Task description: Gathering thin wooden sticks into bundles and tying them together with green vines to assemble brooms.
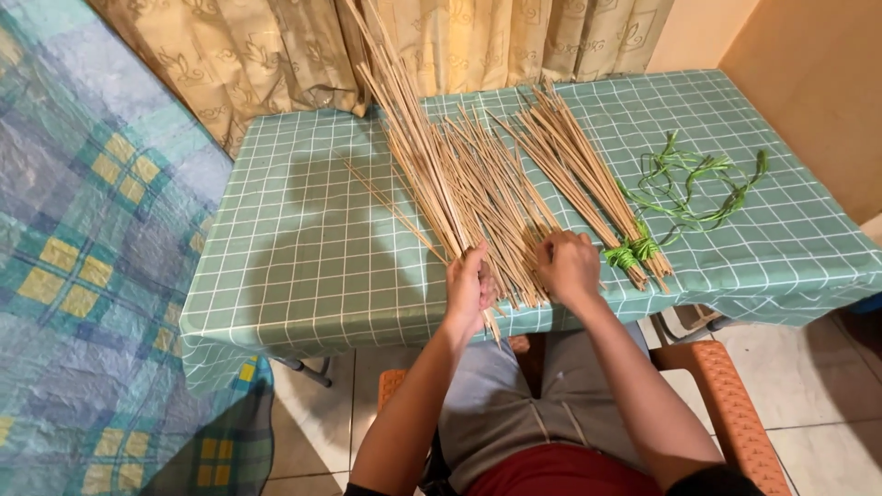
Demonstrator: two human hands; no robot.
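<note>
— Where the table's near edge cuts across the head view, what is each hand doing?

— The left hand (469,287) is curled around the lower ends of a long bundle of thin sticks (418,156), fingers pressed together on them; that bundle runs up and away to the curtain (276,50). The right hand (568,266) lies knuckles-up on the loose sticks (491,197) fanned out just beside it, fingers bent down onto their ends (whether it pinches one or only presses on them, I cannot tell).

— And where do the sticks lie?

— All on the green checked tablecloth (303,266), middle of the table, their near ends at the edge over the person's lap. One single stick (390,209) lies apart to the left of the bundle.

— Anything to the right?

— A tied bundle of sticks (579,170), bound near its lower end with green ties (629,253), touching the right hand's far side. Farther right, well apart from the hands, loose green strips (694,188) lie tangled on the cloth.

— Around the table?

— A blue and yellow plaid blanket (83,266) at left, an orange chair (726,395) under the person, a tiled floor below.
</note>
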